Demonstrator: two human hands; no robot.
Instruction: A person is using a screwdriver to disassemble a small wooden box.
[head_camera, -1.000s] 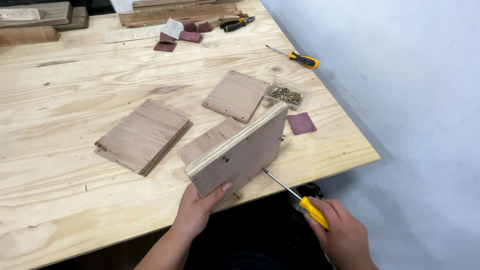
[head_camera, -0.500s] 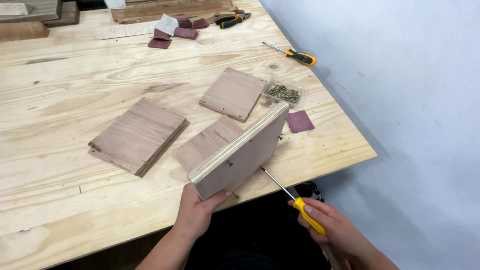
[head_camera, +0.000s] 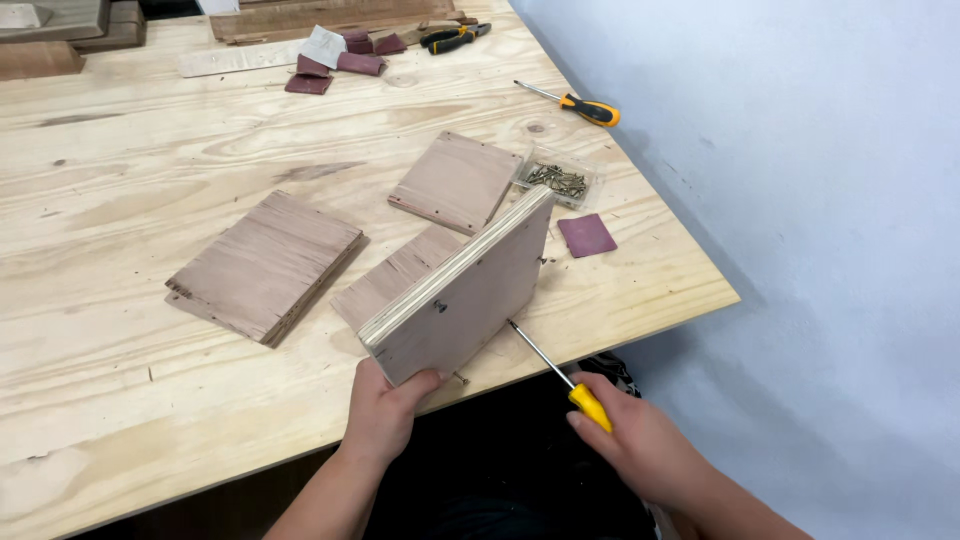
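The pale worktop (head_camera: 120, 330) fills the left and centre of the frame, and it sits a touch lower and more to the left than half a second ago; the camera has shifted, the layout has not. The upright plywood panel (head_camera: 470, 300) stands on its lower edge at the middle of the frame, in the same tilted pose as before, long axis running from lower left to upper right, its broad face turned toward the lower right. It stands on a flat board (head_camera: 395, 280) lying beneath it. The left hand (head_camera: 385, 415) clamps the panel's near lower corner, fingers wrapped up the face, just as it did earlier. To the left lies a thick wood slab (head_camera: 265, 265), flat; above centre, a smaller square board (head_camera: 455, 180) with a clear box of screws (head_camera: 558, 180) just beside it and a dark red sandpaper patch (head_camera: 587, 235) nearby. The right hand (head_camera: 640, 445), lower right, has a closed grip on the yellow-handled screwdriver (head_camera: 560, 375); since the earlier frame the hand sits slightly farther up the handle. The shaft points up and to the left, tip meeting the panel's face near its bottom edge. A second screwdriver (head_camera: 575, 103) rests at upper right.
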